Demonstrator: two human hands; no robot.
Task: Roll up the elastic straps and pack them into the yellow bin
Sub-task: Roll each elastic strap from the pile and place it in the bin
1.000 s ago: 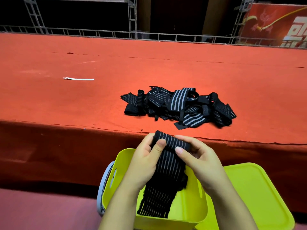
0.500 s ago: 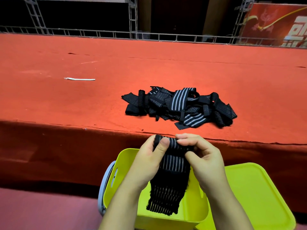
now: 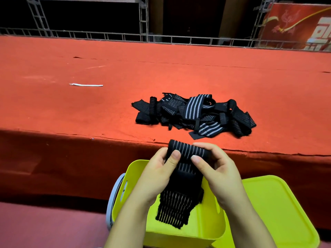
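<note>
One strap (image 3: 180,185) is half rolled at lower centre, above the yellow bin (image 3: 206,228); our left hand (image 3: 157,178) and right hand (image 3: 220,172) clamp their fingers on its roll. We judge most work remains: the pile (image 3: 195,115) waits mid-frame on the bench (image 3: 89,108).

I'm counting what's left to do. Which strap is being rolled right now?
The strap gripped by the left hand and right hand over the yellow bin; the rest lie in a pile on the red table.
</note>
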